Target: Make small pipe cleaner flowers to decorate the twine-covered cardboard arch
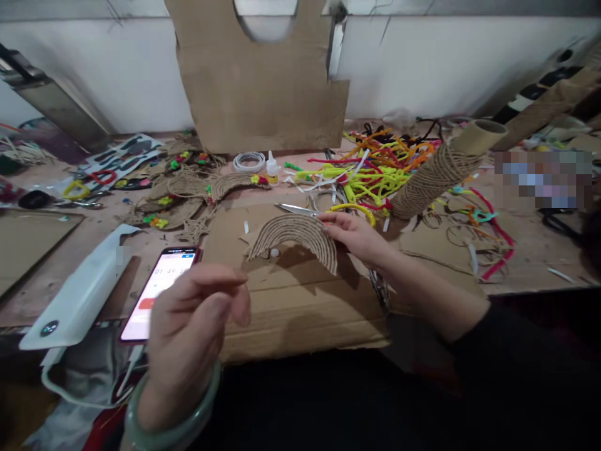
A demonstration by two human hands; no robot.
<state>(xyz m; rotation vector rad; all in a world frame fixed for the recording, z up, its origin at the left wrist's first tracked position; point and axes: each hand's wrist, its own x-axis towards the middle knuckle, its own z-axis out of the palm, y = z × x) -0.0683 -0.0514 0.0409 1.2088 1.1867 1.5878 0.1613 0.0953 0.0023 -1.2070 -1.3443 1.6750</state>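
Observation:
My right hand [354, 237] pinches the right end of a curved arch of coiled jute twine [291, 233], tilted up above a sheet of corrugated cardboard [300, 326]. A small white round thing [275, 253] shows beneath the arch. My left hand [197, 319] is raised nearer the camera, over the sheet's left edge, its fingers curled toward the thumb. Whatever it may hold is hidden. Behind the arch lie scissors [297, 209] with a yellow handle, partly covered by my right hand. A small white glue bottle [272, 166] stands farther back.
On the left are a lit phone [159, 288] and a white power bank [84, 294] with a cable. Finished twine pieces [173, 188] lie beyond. Bright pipe cleaners [375, 175] and a tilted twine spool [429, 178] occupy the right. A large cardboard panel [263, 94] stands behind.

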